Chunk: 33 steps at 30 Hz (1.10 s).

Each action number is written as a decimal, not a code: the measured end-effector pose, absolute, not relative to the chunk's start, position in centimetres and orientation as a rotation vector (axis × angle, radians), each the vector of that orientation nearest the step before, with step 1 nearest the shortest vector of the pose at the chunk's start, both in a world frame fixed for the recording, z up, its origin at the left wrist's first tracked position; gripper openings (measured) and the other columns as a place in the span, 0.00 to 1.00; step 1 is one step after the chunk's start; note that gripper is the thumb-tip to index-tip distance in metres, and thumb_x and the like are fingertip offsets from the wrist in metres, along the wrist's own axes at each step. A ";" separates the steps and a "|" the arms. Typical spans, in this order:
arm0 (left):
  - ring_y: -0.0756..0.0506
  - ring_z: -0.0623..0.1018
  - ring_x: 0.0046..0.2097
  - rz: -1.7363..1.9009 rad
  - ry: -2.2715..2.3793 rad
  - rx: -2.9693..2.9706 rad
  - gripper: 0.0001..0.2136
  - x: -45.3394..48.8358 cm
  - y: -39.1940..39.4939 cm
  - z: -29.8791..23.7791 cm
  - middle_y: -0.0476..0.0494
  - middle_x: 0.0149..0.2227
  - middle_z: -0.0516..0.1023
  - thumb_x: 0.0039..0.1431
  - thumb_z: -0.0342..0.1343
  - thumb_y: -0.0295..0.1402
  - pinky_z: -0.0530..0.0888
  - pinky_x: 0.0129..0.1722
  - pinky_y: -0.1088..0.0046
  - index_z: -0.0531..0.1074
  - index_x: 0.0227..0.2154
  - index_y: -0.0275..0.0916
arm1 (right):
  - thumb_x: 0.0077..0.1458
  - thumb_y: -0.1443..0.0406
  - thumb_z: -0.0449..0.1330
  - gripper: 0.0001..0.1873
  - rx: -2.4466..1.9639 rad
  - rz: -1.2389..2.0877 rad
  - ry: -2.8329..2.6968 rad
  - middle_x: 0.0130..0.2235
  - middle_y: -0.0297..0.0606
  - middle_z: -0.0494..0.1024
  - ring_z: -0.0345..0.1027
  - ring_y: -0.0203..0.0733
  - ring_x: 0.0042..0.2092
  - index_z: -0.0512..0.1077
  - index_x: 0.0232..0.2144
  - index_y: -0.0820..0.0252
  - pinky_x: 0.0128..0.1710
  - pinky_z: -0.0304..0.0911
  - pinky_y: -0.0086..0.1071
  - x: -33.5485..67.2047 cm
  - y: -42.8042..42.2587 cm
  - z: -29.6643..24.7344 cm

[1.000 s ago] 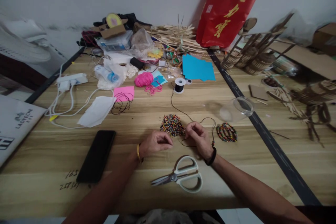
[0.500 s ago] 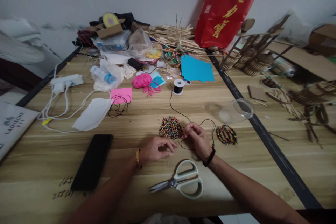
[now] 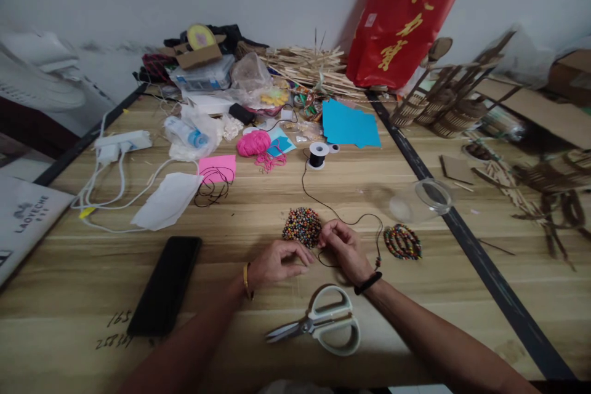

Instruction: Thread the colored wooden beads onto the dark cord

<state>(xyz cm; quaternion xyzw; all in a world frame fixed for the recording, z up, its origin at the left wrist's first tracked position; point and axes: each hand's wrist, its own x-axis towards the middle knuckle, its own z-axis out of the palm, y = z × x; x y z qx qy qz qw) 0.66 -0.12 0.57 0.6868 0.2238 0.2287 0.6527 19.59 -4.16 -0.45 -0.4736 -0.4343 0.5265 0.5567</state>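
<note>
A heap of small multicoloured beads lies on the wooden table in front of my hands. My left hand rests just below the heap, fingers loosely bent and thumb apart, with nothing visible in it. At the heap's right edge my right hand pinches a thin black cord; its fingertips hide the cord's end. The cord loops round my right hand, with a few beads on it near the wrist. It trails back to a white spool wound with black cord. A coil of strung beads lies to the right.
Scissors lie nearest me, below my hands. A black phone is at the left. A clear jar lies on its side at the right. Pink yarn, blue paper and mixed craft supplies crowd the back.
The whole view has shifted slightly, so things appear a little farther right and lower. My hands keep nearly the same pose, the right still pinching at the edge of the bead heap.
</note>
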 end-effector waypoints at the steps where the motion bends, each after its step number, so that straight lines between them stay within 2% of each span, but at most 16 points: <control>1: 0.46 0.76 0.39 0.528 0.522 1.536 0.08 0.6 -0.1 0.6 0.38 0.34 0.77 0.51 0.61 0.34 0.71 0.42 0.70 0.73 0.27 0.33 | 0.55 0.57 0.58 0.12 -1.143 1.193 -1.087 0.24 0.32 0.68 0.61 0.35 0.27 0.66 0.28 0.59 0.29 0.59 0.29 19.6 -4.5 -0.2; 5: 0.50 0.73 0.33 0.516 0.646 1.464 0.12 0.3 0.0 0.6 0.43 0.30 0.75 0.49 0.62 0.38 0.69 0.36 0.74 0.73 0.28 0.32 | 0.58 0.62 0.56 0.08 -1.157 0.925 -1.402 0.26 0.34 0.67 0.60 0.36 0.28 0.66 0.28 0.59 0.28 0.57 0.29 19.7 -5.9 0.6; 13: 0.51 0.73 0.33 0.512 0.698 1.372 0.13 0.0 0.2 0.9 0.45 0.29 0.74 0.45 0.65 0.38 0.68 0.36 0.75 0.73 0.27 0.31 | 0.57 0.70 0.53 0.05 -1.003 0.595 -1.829 0.26 0.36 0.69 0.63 0.37 0.29 0.66 0.29 0.58 0.29 0.59 0.30 19.3 -6.8 0.6; 33: 0.51 0.74 0.33 0.471 0.697 1.325 0.13 0.3 -0.1 0.9 0.45 0.30 0.75 0.44 0.66 0.37 0.69 0.36 0.75 0.73 0.27 0.32 | 0.57 0.69 0.54 0.04 -0.987 0.498 -1.906 0.27 0.38 0.72 0.65 0.38 0.29 0.67 0.31 0.57 0.28 0.60 0.31 19.0 -6.6 0.2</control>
